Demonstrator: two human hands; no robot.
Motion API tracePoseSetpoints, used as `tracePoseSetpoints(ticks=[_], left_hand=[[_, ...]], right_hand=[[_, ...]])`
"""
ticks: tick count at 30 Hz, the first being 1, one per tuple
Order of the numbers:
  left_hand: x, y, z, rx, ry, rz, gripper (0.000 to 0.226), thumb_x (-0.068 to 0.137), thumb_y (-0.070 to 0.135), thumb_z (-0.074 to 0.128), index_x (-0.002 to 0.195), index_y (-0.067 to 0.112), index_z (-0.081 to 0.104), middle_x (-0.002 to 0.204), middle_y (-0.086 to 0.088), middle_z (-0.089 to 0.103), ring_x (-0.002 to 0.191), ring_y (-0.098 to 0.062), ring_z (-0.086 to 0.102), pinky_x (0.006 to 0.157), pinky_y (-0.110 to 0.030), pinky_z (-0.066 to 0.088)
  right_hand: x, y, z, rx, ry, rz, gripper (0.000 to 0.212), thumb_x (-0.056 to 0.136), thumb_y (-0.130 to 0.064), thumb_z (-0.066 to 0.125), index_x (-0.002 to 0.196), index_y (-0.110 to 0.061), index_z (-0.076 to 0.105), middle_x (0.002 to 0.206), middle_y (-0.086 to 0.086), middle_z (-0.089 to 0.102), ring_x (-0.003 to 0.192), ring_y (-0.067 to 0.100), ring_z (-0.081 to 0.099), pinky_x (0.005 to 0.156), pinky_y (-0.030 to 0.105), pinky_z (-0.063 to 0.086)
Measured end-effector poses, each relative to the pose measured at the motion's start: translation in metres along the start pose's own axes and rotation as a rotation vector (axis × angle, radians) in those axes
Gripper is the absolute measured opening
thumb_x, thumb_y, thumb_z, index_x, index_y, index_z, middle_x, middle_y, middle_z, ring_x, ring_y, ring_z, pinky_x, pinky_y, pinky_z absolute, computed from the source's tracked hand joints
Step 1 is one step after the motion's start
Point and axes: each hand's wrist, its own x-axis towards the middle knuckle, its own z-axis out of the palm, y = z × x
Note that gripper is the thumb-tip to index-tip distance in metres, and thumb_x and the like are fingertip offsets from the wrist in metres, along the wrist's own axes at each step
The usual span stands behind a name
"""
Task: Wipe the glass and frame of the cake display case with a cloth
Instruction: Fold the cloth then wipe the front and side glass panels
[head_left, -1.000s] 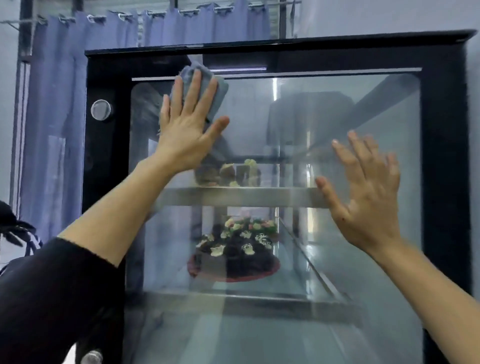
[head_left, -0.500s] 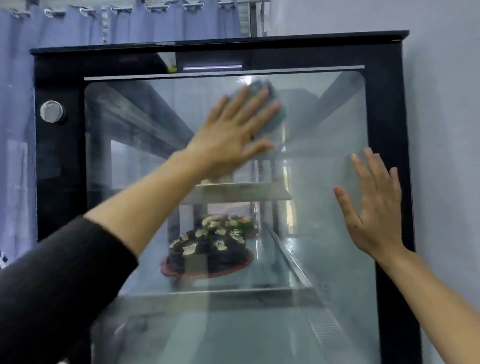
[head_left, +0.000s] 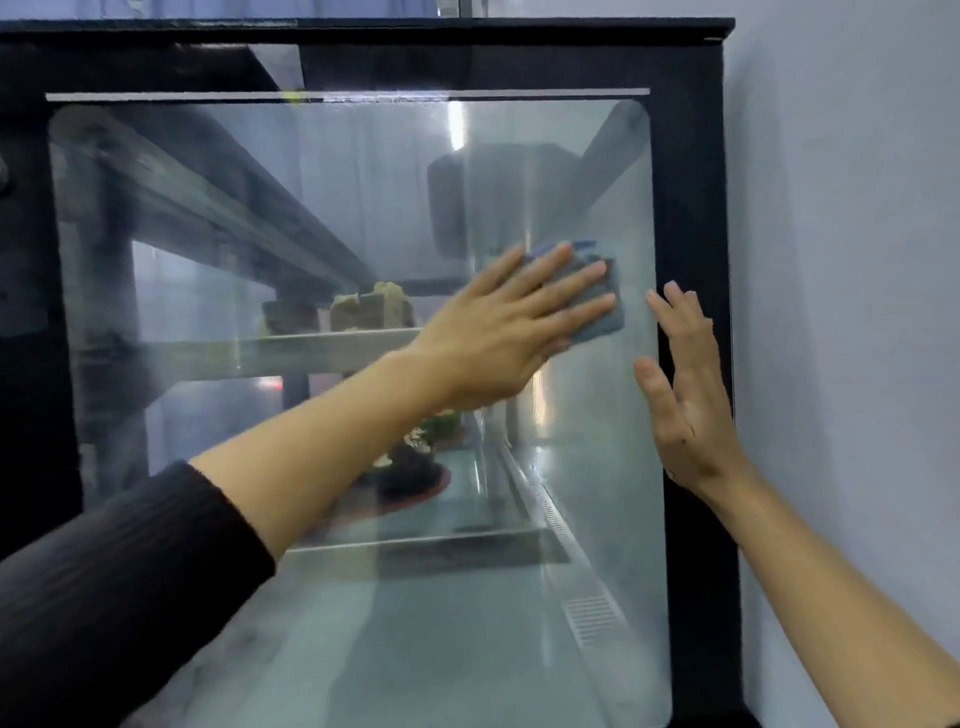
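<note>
The cake display case fills the view, a glass pane (head_left: 337, 208) set in a black frame (head_left: 685, 197). My left hand (head_left: 514, 332) lies flat on the glass near its right edge and presses a grey-blue cloth (head_left: 605, 312) against the pane; most of the cloth is hidden under my fingers. My right hand (head_left: 685, 395) rests flat with fingers apart on the right edge of the glass and frame, holding nothing, just right of the cloth.
Inside the case, cake pieces (head_left: 363, 309) sit on a metal shelf (head_left: 260, 353) and a dark decorated cake (head_left: 415, 467) sits on the lower level. A pale wall (head_left: 841, 260) runs close along the case's right side.
My left hand has swept the cloth from the upper left of the glass across and down to its right edge. My right hand has stayed on the right side, now closer to the frame.
</note>
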Motion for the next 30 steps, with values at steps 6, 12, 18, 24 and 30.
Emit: tracePoseSetpoints(ticks=[6, 12, 18, 24, 30], left_hand=[[0.037, 0.013, 0.004, -0.090, 0.139, -0.398, 0.054, 0.104, 0.035, 0.028, 0.155, 0.026, 0.014, 0.164, -0.004, 0.007, 0.151, -0.032, 0.000, 0.121, -0.049, 0.000], [-0.148, 0.156, 0.051, -0.091, -0.098, 0.144, 0.060, 0.099, 0.029, 0.047, 0.154, 0.030, 0.021, 0.162, 0.005, 0.017, 0.150, -0.024, 0.011, 0.122, -0.045, 0.001], [-0.099, 0.025, 0.017, -0.021, 0.045, -0.185, 0.064, 0.096, 0.026, 0.038, 0.153, 0.033, 0.010, 0.162, 0.005, 0.010, 0.151, -0.024, 0.005, 0.120, -0.047, 0.004], [-0.105, -0.028, -0.002, -0.096, 0.162, -0.570, 0.052, 0.103, 0.029, 0.029, 0.154, 0.025, 0.019, 0.163, -0.005, 0.012, 0.150, -0.032, 0.002, 0.120, -0.050, -0.001], [-0.248, 0.087, 0.037, -0.087, -0.108, 0.042, 0.056, 0.099, 0.029, 0.047, 0.151, 0.031, 0.028, 0.158, 0.006, 0.026, 0.149, -0.026, 0.017, 0.122, -0.046, 0.007]], right_hand=[[-0.008, 0.002, -0.004, 0.129, 0.006, 0.091, 0.052, 0.101, -0.036, 0.028, 0.151, -0.021, 0.030, 0.161, -0.008, 0.024, 0.151, 0.003, 0.008, 0.124, 0.035, 0.004], [-0.033, 0.009, 0.001, 0.019, 0.011, 0.066, 0.050, 0.102, -0.038, 0.030, 0.146, -0.016, 0.040, 0.162, 0.001, 0.023, 0.152, 0.013, 0.008, 0.124, 0.038, 0.000], [-0.062, 0.000, 0.016, -0.146, 0.018, -0.014, 0.048, 0.102, -0.027, 0.041, 0.148, -0.012, 0.037, 0.160, 0.004, 0.023, 0.152, 0.020, 0.010, 0.124, 0.046, 0.002], [-0.083, -0.018, 0.043, -0.262, -0.057, -0.109, 0.053, 0.099, -0.030, 0.045, 0.148, -0.011, 0.035, 0.160, 0.008, 0.025, 0.152, 0.025, 0.012, 0.122, 0.053, 0.007], [-0.097, -0.029, 0.075, -0.385, -0.070, -0.042, 0.060, 0.099, -0.040, 0.039, 0.152, -0.015, 0.026, 0.163, 0.010, 0.017, 0.152, 0.027, 0.007, 0.121, 0.057, -0.002]])
